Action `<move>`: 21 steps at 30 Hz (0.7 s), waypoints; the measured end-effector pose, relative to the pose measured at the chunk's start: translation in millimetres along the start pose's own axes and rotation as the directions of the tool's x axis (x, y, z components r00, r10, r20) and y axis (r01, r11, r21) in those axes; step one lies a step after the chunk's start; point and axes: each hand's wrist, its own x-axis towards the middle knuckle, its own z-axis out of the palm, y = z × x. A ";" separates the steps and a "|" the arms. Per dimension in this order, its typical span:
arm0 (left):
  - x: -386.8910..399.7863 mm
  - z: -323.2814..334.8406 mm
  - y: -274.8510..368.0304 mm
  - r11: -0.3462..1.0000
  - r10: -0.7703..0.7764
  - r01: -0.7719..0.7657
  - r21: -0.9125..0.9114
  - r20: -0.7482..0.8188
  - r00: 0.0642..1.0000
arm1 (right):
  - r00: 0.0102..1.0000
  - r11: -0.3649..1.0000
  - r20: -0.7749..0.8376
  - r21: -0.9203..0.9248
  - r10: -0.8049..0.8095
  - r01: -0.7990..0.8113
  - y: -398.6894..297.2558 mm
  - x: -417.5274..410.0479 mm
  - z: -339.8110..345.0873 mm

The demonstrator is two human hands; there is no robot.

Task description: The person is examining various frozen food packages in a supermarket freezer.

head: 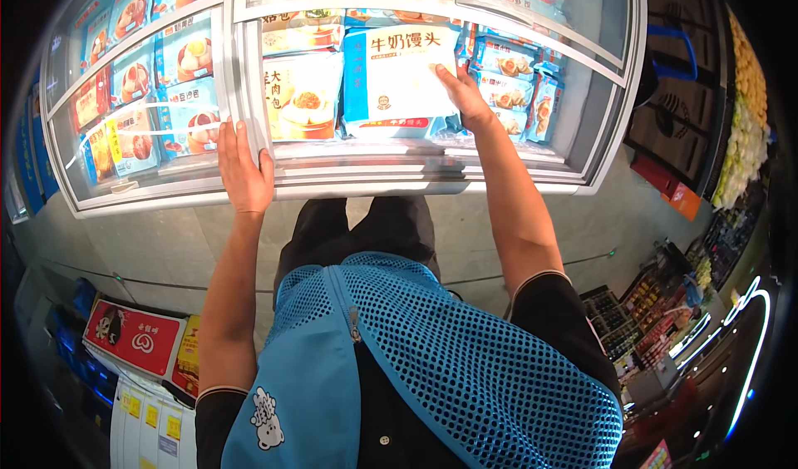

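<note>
My left hand (pixel 245 173) lies flat on the white frame (pixel 242 70) of a sliding glass freezer lid, thumb spread to the side. My right hand (pixel 466 98) grips the right edge of a white and blue plastic bag of frozen buns (pixel 402 76), its thumb on the printed face. The fingers behind the bag are partly hidden. Beneath that bag, the lower edge of a similar bag (pixel 399 126) shows. Left of it stands a bag with a picture of filled buns (pixel 305 98). Smaller blue packs (pixel 504 88) are stacked to the right.
The chest freezer's front rim (pixel 374 188) runs just before my legs. Behind the left glass are more bun packs (pixel 187 110). A blue handle (pixel 679 48) and produce (pixel 742 132) are at the right. A red printed panel (pixel 134 335) stands at lower left.
</note>
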 end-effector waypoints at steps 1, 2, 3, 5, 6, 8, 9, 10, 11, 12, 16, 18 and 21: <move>0.1 -0.2 1.0 1.000 0.000 0.000 0.006 0.002 1.000 | 0.999 0.998 -0.038 0.054 -0.008 0.010 6.1 -0.3 1.0; -0.1 -0.2 2.3 1.000 -0.003 0.003 0.005 0.004 1.000 | 0.997 0.994 -0.077 0.109 -0.013 0.022 10.9 0.3 0.8; -1.2 -0.4 0.8 1.000 -0.002 0.002 0.007 0.009 1.000 | 0.997 0.994 -0.072 0.110 -0.009 0.017 8.7 1.6 5.3; -2.9 0.8 -2.6 1.000 -0.005 0.005 0.015 0.020 1.000 | 0.995 0.987 -0.082 0.142 -0.059 0.070 3.9 5.9 12.9; -1.3 2.3 -0.8 1.000 -0.014 0.014 0.013 0.018 1.000 | 0.997 0.986 -0.041 0.145 -0.073 0.078 1.4 13.7 6.9; -1.1 1.5 0.4 1.000 -0.025 0.025 0.012 0.026 0.999 | 0.996 0.987 -0.041 0.138 -0.077 0.082 6.6 24.1 1.9; -0.6 2.6 0.4 1.000 -0.015 0.014 0.016 0.010 1.000 | 0.995 0.987 -0.038 0.127 -0.093 0.097 10.5 31.2 -3.7; -0.3 4.3 1.0 1.000 -0.004 0.004 0.021 -0.006 1.000 | 0.991 0.980 -0.039 0.149 -0.130 0.135 18.0 36.5 -5.9; 0.6 6.8 1.8 1.000 -0.006 0.006 0.020 -0.002 1.000 | 0.991 0.980 -0.040 0.148 -0.126 0.131 26.3 41.0 -7.4; 2.2 8.1 1.3 1.000 0.013 -0.013 0.005 -0.017 1.000 | 0.989 0.982 -0.054 0.128 -0.136 0.142 35.6 43.9 -7.3; 1.4 10.4 0.9 1.000 0.018 -0.018 -0.002 -0.019 1.000 | 0.984 0.990 -0.104 0.002 -0.142 0.143 51.4 47.7 -4.4; 1.0 9.7 1.1 1.000 0.017 -0.017 0.003 -0.017 1.000 | 0.972 0.981 -0.133 -0.052 -0.192 0.186 53.1 50.9 4.2; 3.0 9.4 2.6 1.000 0.015 -0.015 0.009 -0.010 1.000 | 0.885 0.911 -0.240 -0.213 -0.400 0.354 51.3 54.5 12.8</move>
